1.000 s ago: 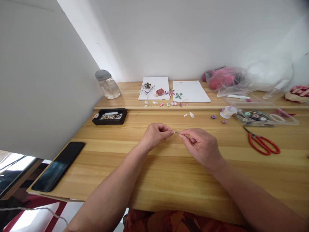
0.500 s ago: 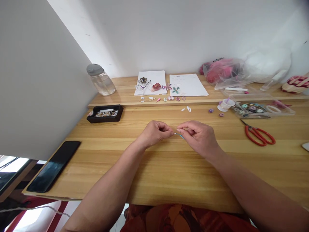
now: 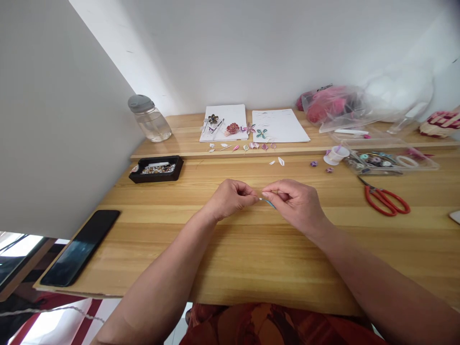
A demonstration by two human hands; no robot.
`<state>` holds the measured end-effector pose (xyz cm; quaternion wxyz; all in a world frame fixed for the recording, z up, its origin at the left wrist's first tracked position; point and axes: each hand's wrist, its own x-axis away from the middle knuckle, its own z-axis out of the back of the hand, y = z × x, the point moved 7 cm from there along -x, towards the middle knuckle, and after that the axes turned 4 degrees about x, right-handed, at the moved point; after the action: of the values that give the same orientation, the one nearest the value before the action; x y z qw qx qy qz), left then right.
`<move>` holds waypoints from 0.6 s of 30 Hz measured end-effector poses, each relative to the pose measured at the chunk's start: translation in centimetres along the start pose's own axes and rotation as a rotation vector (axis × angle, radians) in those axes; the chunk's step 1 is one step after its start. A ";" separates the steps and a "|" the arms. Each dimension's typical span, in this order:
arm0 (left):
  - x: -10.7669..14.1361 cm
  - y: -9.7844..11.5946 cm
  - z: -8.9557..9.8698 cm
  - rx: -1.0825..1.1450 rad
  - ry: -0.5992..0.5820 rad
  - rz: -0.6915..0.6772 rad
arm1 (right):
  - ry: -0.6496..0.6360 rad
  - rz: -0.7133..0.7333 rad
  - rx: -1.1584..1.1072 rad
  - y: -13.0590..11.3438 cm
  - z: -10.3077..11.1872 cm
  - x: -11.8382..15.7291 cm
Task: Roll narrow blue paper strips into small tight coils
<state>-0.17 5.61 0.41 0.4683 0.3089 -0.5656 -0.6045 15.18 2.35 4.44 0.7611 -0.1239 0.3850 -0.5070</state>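
Phone (image 3: 81,247), dark-screened, lying along the left side of the wooden surface (image 3: 273,258) before you. Farther back stand a lidded bottle (image 3: 150,120) and, nearer you, a black tray (image 3: 156,168) of small pieces. Your left hand (image 3: 232,199) pinches, between thumb and forefinger, the white-tipped end of a thin blue strip (image 3: 269,202), which runs from those fingertips to beneath your right hand (image 3: 296,201). The right thumb and forefinger are pressed together just beside that end; whether anything lies between them cannot be told. Farther right: a white spool (image 3: 337,155), then red-handled scissors (image 3: 386,200), their blades pointing away from you.
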 end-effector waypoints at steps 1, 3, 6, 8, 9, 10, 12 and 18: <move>0.0 0.0 0.0 0.002 -0.001 -0.003 | 0.001 0.003 -0.002 0.0 0.0 0.0; 0.0 -0.1 0.0 -0.002 -0.006 -0.009 | 0.004 0.003 -0.007 0.0 0.0 0.0; 0.0 -0.1 -0.1 -0.001 -0.024 -0.026 | -0.002 -0.046 -0.029 0.5 -0.2 0.0; 0.0 0.0 -0.2 0.012 -0.044 -0.038 | -0.032 -0.125 -0.066 1.2 -0.5 0.0; 0.0 0.1 -0.3 0.022 -0.053 -0.040 | -0.057 -0.173 -0.101 1.7 -0.7 -0.1; 0.1 0.2 -0.3 0.035 -0.062 -0.039 | -0.086 -0.223 -0.145 2.2 -1.0 -0.1; 0.2 0.3 -0.4 0.069 -0.073 -0.030 | -0.146 -0.320 -0.273 3.1 -1.7 -0.1; 0.1 0.7 0.0 0.202 -0.041 -0.031 | -0.332 -0.642 -0.750 4.4 -4.6 1.1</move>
<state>-0.03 5.53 1.07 0.4135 0.3507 -0.6285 -0.5577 15.09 4.32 -1.67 0.5212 -0.5788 0.3569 -0.5157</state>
